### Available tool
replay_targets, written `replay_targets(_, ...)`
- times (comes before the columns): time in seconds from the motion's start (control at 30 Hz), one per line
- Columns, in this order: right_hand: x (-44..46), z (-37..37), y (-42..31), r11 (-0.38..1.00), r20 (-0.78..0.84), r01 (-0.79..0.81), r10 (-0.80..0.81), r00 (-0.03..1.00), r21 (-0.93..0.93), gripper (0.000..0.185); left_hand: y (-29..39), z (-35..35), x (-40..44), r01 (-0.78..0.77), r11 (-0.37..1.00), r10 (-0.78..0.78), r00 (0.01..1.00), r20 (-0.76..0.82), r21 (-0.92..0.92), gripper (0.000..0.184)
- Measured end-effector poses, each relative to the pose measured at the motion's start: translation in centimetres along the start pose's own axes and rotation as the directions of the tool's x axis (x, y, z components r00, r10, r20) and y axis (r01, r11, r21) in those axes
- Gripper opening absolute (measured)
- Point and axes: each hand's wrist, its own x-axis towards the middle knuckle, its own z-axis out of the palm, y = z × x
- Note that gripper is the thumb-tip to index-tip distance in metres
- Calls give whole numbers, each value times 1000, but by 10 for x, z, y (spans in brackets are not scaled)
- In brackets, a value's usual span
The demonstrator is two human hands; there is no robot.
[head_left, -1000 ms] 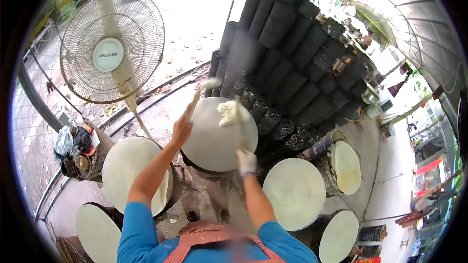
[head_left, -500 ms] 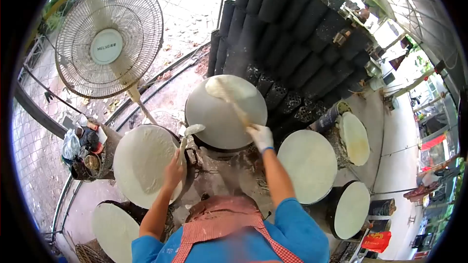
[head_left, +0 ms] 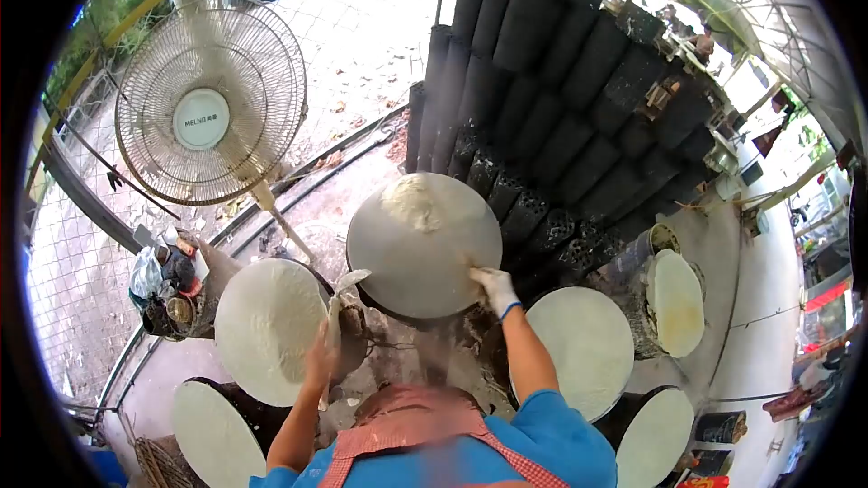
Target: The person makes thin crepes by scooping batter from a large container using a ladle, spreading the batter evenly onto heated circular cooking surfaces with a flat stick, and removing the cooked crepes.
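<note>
My left hand (head_left: 320, 359) is closed around the handle of a batter-coated ladle (head_left: 349, 281), whose pale head points up beside the central griddle. My white-gloved right hand (head_left: 497, 289) is at the right edge of that round grey griddle (head_left: 407, 262). Its fingers are wrapped round a wooden spreader (head_left: 474, 267), mostly smeared by motion. A lumpy patch of pale batter (head_left: 411, 202) lies on the griddle's far side. Beside my left hand is a griddle covered with a thin pale sheet (head_left: 267, 330); another coated griddle (head_left: 583, 352) stands right of my right forearm.
Stacked black coal briquettes (head_left: 551, 99) rise behind the griddle. A standing fan (head_left: 201, 117) is at the left, near a bin of rubbish (head_left: 172, 285). More coated griddles (head_left: 217, 434) (head_left: 655, 438) flank me, and a pale oval sheet (head_left: 678, 303) leans at the right.
My right hand and the spreader have moved back from the batter toward the griddle's near right edge. The batter looks lumpier. The whole view has shifted, with things sitting lower.
</note>
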Motion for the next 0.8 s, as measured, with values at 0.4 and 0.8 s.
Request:
replay_targets(0.4, 44, -6, -18, 995, 299, 20, 11, 954, -101, 30, 76, -6, -56, 427, 801, -430, 898, 93, -420, 76)
replay_targets(0.8, 50, -12, -57, 952, 418, -63, 191, 888, -300, 27, 101, -16, -105, 497, 612, -521, 839, 160, -615, 67)
